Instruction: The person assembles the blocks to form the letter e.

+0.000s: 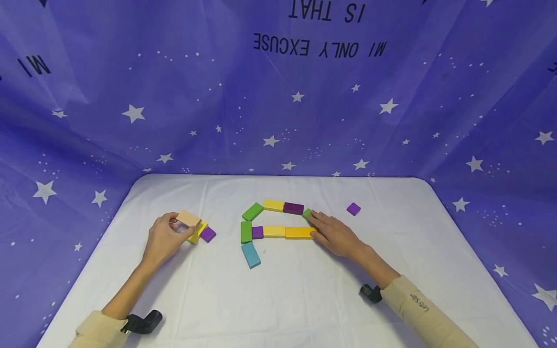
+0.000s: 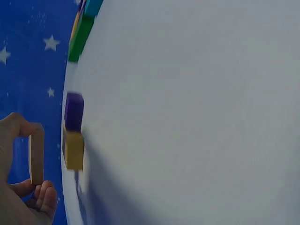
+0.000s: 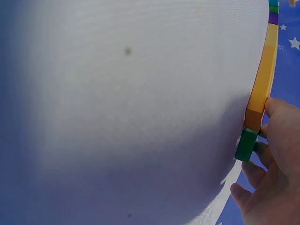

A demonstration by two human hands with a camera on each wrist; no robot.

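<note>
Block (image 1: 189, 218), beige, pinched by its ends in left hand (image 1: 163, 239), raised beside yellow block (image 1: 199, 233), best held level without brushing purple block (image 1: 208, 234), with right hand (image 1: 335, 234), fingers extended at orange block (image 1: 299, 233) and green block (image 1: 306, 212), best kept light to avoid skewing both.

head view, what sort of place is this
Probably a makeshift recording booth: star-printed cloth closes in the back and sides of a white-covered table, coloured blocks lie on the table, and a black device sits at each wrist.
</note>
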